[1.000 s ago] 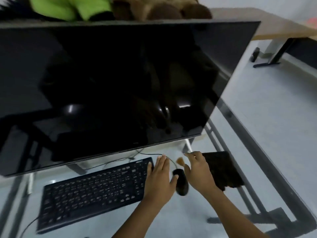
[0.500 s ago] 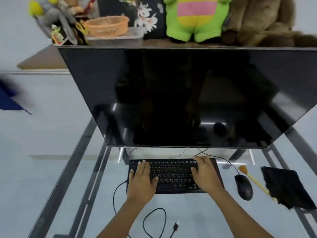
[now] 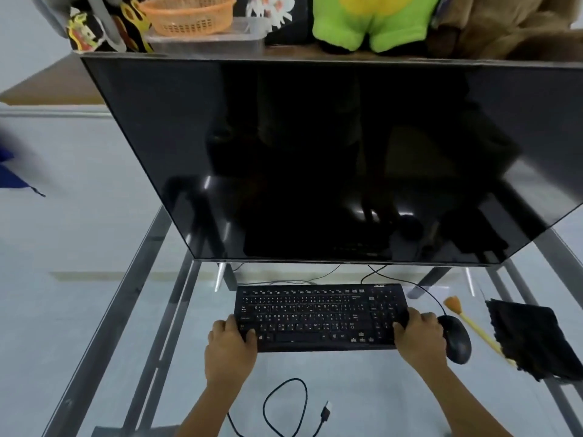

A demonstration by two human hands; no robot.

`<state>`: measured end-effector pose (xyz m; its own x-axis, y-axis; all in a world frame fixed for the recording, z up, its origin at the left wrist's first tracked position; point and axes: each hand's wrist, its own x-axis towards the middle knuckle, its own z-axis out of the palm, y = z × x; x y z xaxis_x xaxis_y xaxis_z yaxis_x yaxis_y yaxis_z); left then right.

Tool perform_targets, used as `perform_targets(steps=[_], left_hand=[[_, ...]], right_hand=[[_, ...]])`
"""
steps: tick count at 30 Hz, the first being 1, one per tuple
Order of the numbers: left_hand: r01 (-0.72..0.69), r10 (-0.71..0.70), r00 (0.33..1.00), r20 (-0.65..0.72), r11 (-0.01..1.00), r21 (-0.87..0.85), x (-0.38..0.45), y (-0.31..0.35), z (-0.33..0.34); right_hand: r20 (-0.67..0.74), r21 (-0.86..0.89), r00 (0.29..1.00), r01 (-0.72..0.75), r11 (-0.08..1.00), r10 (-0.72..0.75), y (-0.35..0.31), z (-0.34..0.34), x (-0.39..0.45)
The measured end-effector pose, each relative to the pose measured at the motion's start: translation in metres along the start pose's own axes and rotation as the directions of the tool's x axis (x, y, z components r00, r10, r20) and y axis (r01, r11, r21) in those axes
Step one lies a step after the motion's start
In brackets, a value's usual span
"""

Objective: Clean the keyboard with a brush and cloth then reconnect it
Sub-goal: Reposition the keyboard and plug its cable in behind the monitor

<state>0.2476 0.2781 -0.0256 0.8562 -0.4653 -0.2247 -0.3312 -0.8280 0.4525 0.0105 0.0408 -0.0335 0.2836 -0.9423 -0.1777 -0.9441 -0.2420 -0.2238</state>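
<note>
Glass desk (image 3: 362, 389): both hands (left (image 3: 228, 345), right (image 3: 418, 339)) grip keyboard (image 3: 318, 316) ends; cloth (image 3: 533, 339) hides brush (image 3: 467, 321) handle.

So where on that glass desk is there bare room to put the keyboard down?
Bare glass lies left of the keyboard, and in front, between it and the loose cable. The right is crowded: mouse, brush, cloth.

The keyboard (image 3: 318, 315) lay mid-desk (image 3: 362, 389) before the monitor (image 3: 331, 159). Toward the desk's right edge lay the mouse (image 3: 457, 339), then the brush (image 3: 473, 326), then the cloth (image 3: 533, 339). The cable plug (image 3: 326, 412) lay near the front edge.
</note>
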Motion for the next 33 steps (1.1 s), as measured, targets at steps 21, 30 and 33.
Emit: perform_targets(steps=[21, 30, 33], left_hand=[[0.145, -0.167, 0.983, -0.073, 0.959, -0.241, 0.082, 0.018, 0.005], [-0.086, 0.077, 0.995, -0.057, 0.98, -0.179, 0.081, 0.004, 0.021], [-0.151, 0.143, 0.988, -0.054, 0.971, -0.185, 0.079, -0.004, 0.031]], right_hand=[[-0.101, 0.336, 0.995, 0.025, 0.942, 0.009, -0.028, 0.036, 0.048], [-0.006, 0.281, 0.987, 0.154, 0.947, -0.159, -0.025, 0.036, 0.051], [-0.006, 0.251, 0.976, 0.212, 0.944, -0.218, -0.024, 0.035, 0.045]])
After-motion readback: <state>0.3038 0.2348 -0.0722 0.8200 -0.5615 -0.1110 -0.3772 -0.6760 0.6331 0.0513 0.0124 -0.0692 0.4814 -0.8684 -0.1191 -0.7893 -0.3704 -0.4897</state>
